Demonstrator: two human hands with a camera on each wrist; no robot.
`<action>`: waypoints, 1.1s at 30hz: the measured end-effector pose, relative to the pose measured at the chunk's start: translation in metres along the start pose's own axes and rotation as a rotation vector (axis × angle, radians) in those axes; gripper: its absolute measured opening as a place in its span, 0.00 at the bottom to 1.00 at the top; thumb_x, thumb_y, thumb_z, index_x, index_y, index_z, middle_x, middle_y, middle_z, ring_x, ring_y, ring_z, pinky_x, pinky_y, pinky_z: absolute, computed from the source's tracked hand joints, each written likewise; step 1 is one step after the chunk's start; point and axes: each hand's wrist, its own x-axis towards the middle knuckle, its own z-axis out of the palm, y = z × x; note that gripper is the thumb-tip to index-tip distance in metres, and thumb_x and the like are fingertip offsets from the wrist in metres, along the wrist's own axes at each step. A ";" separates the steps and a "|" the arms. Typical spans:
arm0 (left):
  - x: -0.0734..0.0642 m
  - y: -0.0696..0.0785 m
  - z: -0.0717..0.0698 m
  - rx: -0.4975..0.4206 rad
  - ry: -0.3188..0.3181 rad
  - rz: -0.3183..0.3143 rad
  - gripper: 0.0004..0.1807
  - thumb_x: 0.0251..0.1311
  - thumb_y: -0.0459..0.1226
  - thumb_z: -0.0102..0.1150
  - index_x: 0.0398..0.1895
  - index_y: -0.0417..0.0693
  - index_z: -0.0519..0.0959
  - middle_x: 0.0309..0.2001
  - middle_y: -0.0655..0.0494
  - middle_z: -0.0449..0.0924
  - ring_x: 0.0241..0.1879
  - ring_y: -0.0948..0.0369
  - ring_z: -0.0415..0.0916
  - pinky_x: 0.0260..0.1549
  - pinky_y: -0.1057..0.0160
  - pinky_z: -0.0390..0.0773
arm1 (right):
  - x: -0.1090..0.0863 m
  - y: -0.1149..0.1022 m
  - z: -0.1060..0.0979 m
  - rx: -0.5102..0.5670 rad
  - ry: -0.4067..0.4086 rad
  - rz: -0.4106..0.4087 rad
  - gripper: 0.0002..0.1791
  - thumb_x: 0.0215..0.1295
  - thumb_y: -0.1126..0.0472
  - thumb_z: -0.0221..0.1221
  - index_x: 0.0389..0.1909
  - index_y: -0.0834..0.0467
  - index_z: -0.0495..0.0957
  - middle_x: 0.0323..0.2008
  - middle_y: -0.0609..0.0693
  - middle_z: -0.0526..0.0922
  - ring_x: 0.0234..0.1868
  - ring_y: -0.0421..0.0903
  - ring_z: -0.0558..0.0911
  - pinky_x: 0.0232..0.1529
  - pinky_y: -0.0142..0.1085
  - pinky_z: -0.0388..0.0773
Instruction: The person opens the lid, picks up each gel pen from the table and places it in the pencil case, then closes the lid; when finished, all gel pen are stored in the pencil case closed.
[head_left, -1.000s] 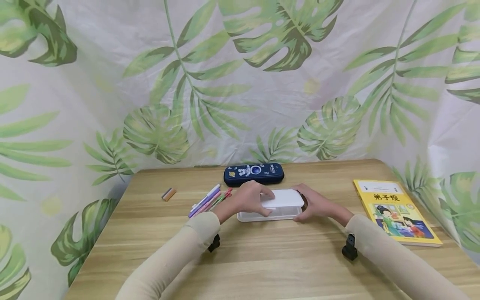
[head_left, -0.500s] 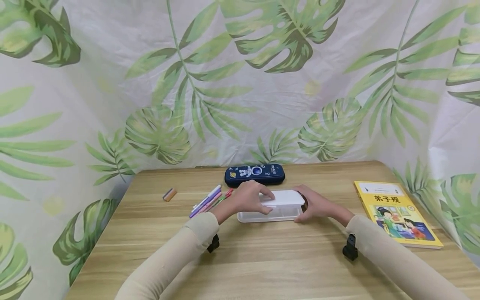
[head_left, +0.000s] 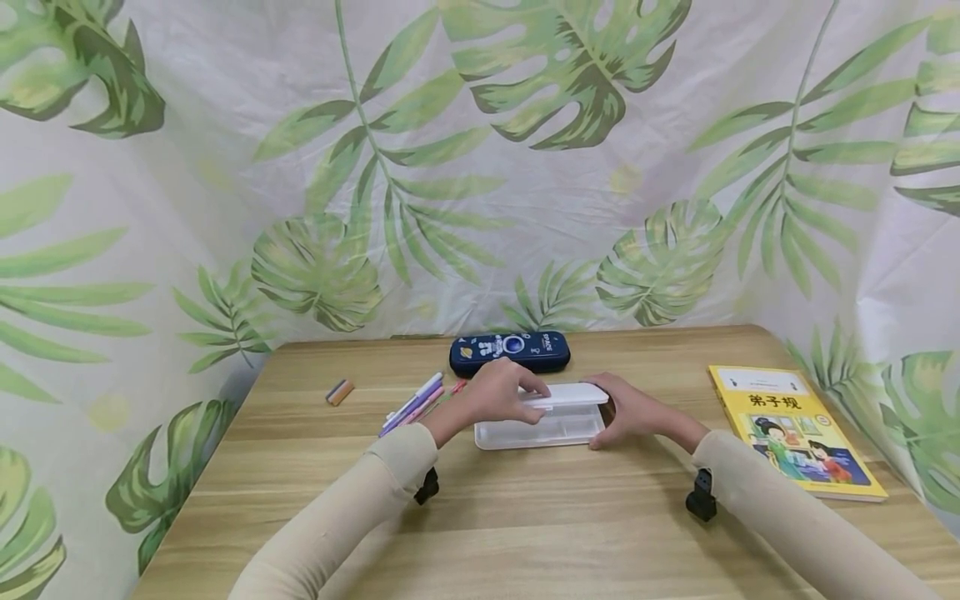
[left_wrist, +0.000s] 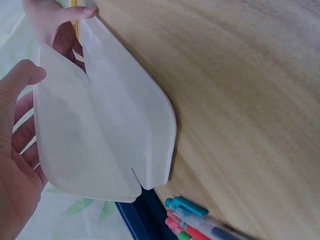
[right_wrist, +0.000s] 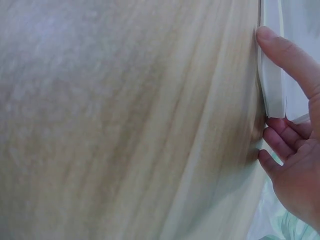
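A white plastic pencil box (head_left: 536, 432) lies on the table with its hinged lid (head_left: 567, 393) partly raised; its visible inside shows no contents. My left hand (head_left: 501, 395) holds the lid, thumb at the front edge and fingers over the top. In the left wrist view, that thumb (left_wrist: 36, 75) lies at the lid's rim and the other fingers are behind it. My right hand (head_left: 630, 408) grips the box's right end. Its thumb (right_wrist: 272, 40) presses the front rim of the base in the right wrist view, with the other fingers round the end.
Behind the box lies a dark blue pencil case (head_left: 510, 353) with space pictures. Several colored pens (head_left: 414, 406) lie to its left, and two small orange and blue-grey pieces (head_left: 340, 392) farther left. A yellow book (head_left: 795, 433) lies at right. A leaf-patterned cloth (head_left: 480, 167) hangs behind.
The lid has tilted up and back, so the gap between it and the base is wider. Both hands keep nearly the same places on the box.
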 end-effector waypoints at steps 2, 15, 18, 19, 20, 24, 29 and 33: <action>0.001 0.000 -0.002 -0.011 -0.002 -0.003 0.12 0.54 0.46 0.74 0.41 0.56 0.91 0.37 0.64 0.90 0.41 0.67 0.85 0.39 0.70 0.79 | -0.001 0.000 0.000 0.005 0.003 0.015 0.54 0.39 0.51 0.83 0.68 0.62 0.68 0.58 0.56 0.76 0.58 0.52 0.74 0.65 0.52 0.68; 0.012 -0.001 -0.019 -0.174 -0.069 -0.026 0.10 0.57 0.39 0.72 0.43 0.52 0.90 0.40 0.61 0.90 0.41 0.64 0.85 0.41 0.68 0.81 | -0.007 0.004 0.005 0.051 0.037 -0.026 0.52 0.39 0.53 0.83 0.66 0.63 0.69 0.58 0.60 0.75 0.59 0.54 0.74 0.65 0.52 0.68; 0.015 -0.003 -0.021 -0.220 -0.075 -0.026 0.09 0.58 0.38 0.72 0.43 0.51 0.90 0.41 0.60 0.90 0.42 0.63 0.86 0.41 0.69 0.81 | -0.007 0.006 0.005 0.066 0.043 -0.047 0.51 0.39 0.53 0.83 0.64 0.64 0.69 0.58 0.59 0.76 0.58 0.53 0.76 0.63 0.47 0.71; 0.016 -0.004 -0.021 -0.229 -0.076 -0.026 0.09 0.59 0.38 0.71 0.43 0.51 0.89 0.41 0.59 0.90 0.42 0.62 0.86 0.41 0.69 0.81 | -0.007 0.006 0.006 0.078 0.042 -0.065 0.50 0.39 0.54 0.83 0.64 0.65 0.69 0.58 0.60 0.77 0.58 0.54 0.76 0.63 0.45 0.72; 0.017 -0.005 -0.021 -0.237 -0.077 -0.025 0.09 0.60 0.37 0.71 0.43 0.51 0.89 0.41 0.60 0.90 0.42 0.62 0.86 0.41 0.69 0.81 | -0.006 0.007 0.006 0.093 0.043 -0.077 0.50 0.39 0.55 0.83 0.64 0.66 0.69 0.58 0.60 0.77 0.58 0.54 0.77 0.63 0.44 0.72; 0.020 -0.010 -0.021 -0.272 -0.079 -0.036 0.09 0.61 0.38 0.70 0.44 0.52 0.89 0.40 0.59 0.90 0.41 0.59 0.86 0.39 0.69 0.81 | -0.005 0.010 0.007 0.120 0.060 -0.121 0.50 0.39 0.56 0.83 0.63 0.68 0.69 0.58 0.62 0.79 0.58 0.56 0.79 0.62 0.44 0.74; 0.024 -0.018 -0.020 -0.329 -0.061 -0.044 0.09 0.61 0.38 0.70 0.44 0.51 0.89 0.39 0.57 0.90 0.40 0.57 0.86 0.38 0.68 0.82 | -0.006 0.013 0.008 0.042 0.095 -0.072 0.52 0.37 0.51 0.84 0.64 0.64 0.70 0.58 0.58 0.78 0.60 0.53 0.76 0.65 0.47 0.71; 0.027 -0.022 -0.022 -0.359 -0.037 -0.050 0.08 0.60 0.37 0.70 0.42 0.50 0.90 0.39 0.56 0.90 0.38 0.61 0.86 0.38 0.68 0.82 | -0.006 0.014 0.008 -0.016 0.120 -0.033 0.49 0.37 0.49 0.83 0.60 0.65 0.73 0.57 0.59 0.76 0.59 0.54 0.74 0.64 0.51 0.69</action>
